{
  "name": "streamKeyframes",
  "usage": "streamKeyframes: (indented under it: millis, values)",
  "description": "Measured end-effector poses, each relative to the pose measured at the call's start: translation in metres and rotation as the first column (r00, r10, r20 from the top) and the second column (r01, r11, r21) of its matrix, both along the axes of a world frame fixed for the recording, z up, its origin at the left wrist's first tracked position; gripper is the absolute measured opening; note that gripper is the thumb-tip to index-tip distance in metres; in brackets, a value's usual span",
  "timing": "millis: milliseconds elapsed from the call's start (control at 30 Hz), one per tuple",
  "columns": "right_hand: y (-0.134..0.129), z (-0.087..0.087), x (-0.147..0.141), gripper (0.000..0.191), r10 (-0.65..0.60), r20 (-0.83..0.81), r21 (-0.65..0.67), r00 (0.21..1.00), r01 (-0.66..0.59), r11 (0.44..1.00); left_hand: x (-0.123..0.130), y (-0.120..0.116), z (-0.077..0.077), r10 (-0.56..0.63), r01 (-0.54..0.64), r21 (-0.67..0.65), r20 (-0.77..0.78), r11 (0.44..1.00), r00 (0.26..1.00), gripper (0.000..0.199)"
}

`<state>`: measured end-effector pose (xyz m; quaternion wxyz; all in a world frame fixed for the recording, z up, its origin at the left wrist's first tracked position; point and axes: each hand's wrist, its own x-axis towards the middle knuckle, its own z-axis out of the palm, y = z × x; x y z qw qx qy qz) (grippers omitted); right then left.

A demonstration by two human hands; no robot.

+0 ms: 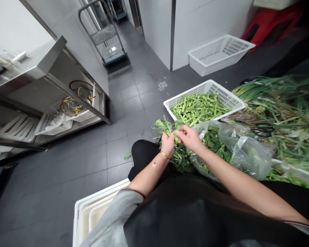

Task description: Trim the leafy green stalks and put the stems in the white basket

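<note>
My left hand [168,143] is closed around a leafy green vegetable stalk [160,125], its leaves sticking out beyond the fingers. Close against it, my right hand [190,138] pinches at the same stalk near its stem. Just past both hands stands a white slotted basket [238,103] holding a heap of trimmed green stems [195,106]. Below the hands, loose dark leaves [181,157] lie in a pile. To the right, a clear plastic bag [252,151] lies open with more leafy greens [218,144] inside.
Long green onions [285,113] are heaped at the right. Another white basket [208,68] sits by the wall near a red stool [267,22]. A trolley [113,56] stands farther off. Stacked white crates [78,212] are at my left side, and a steel shelf [79,109] lies beyond.
</note>
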<state>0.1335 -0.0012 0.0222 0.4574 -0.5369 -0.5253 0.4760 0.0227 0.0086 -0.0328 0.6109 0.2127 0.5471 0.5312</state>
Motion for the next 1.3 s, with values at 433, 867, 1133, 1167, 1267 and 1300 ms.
streamKeyframes:
  millis: [433,867,1133,1167,1267,1300]
  values:
    - [0.013,0.010,0.020,0.033,0.169,-0.519,-0.249,0.838,-0.338,0.908,-0.044,-0.019,0.044,-0.442,0.429,0.109,0.172,0.897,0.880,0.047]
    - [0.011,0.019,0.011,0.034,0.317,0.281,-0.031,0.906,-0.322,0.946,-0.050,-0.027,0.061,-0.507,0.483,0.174,0.140,0.858,0.850,0.044]
    - [-0.040,0.025,-0.022,0.024,0.035,0.833,0.313,0.552,-0.523,0.793,-0.025,-0.024,0.057,-0.105,0.088,0.110,0.163,0.990,0.981,0.037]
    - [-0.042,0.027,-0.020,0.023,0.110,0.823,0.275,0.557,-0.561,0.781,-0.025,-0.023,0.055,-0.100,0.086,0.118,0.126,0.989,0.987,0.036]
    - [-0.029,0.034,-0.003,0.027,0.262,0.693,0.092,0.671,-0.444,0.891,-0.024,-0.025,0.053,-0.091,0.092,0.184,-0.015,0.979,0.996,0.036]
    - [-0.019,0.036,0.004,0.032,0.253,0.632,0.030,0.733,-0.350,0.936,-0.024,-0.028,0.052,-0.083,0.094,0.205,-0.061,0.974,0.995,0.035]
